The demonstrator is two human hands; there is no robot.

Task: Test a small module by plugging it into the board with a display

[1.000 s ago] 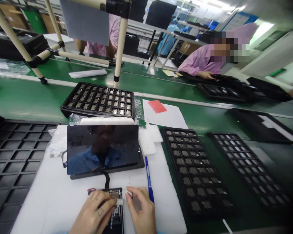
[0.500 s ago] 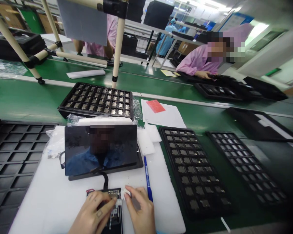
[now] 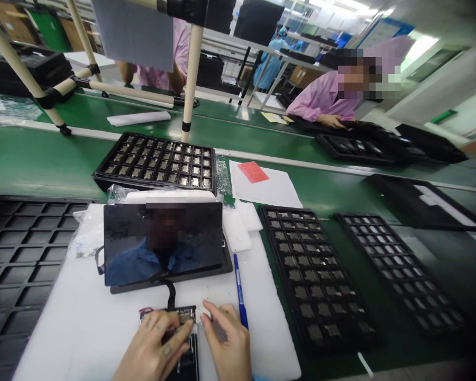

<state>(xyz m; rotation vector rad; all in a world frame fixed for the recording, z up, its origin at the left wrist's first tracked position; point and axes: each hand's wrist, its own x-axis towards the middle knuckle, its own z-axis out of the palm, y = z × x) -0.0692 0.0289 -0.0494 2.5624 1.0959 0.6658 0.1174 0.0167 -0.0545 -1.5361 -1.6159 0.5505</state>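
My left hand pins the small black circuit board; right hand pinches a white tab. Slip risks tearing the black flex cable.

Glossy black glass panel on a matt white foam mat, beside black plastic trays

Left hand: bare, no glove, with small dark line markings on the backs of two fingers, one square-shaped near the knuckle. Right hand: bare, no glove or ring visible, short nails. A thin strip of blue sleeve shows below the right hand.
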